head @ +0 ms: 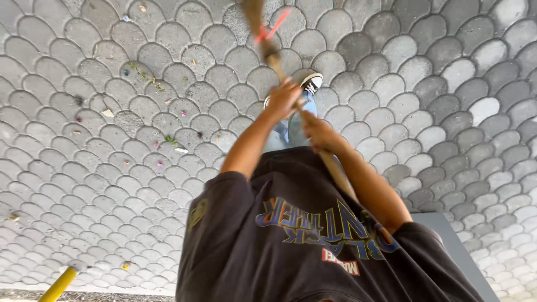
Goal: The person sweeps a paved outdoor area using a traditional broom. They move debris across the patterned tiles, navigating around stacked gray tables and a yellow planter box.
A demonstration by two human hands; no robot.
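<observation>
Broom handle (279, 70) ran out ahead of me, left hand (282, 99) further up it, right hand (316, 131) just behind. Shoe (309, 84) sat beside the handle, litter scattered on the paving (112, 140) off left.

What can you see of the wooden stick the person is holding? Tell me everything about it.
The wooden stick is a long, slim, pale brown handle, bare wood by its look. It slants from beside the person's right arm up and away toward the top edge, where its blurred far end carries a red strip. The left hand grips it higher up, the right hand lower down. Its lower end is hidden behind the dark shirt.
</observation>
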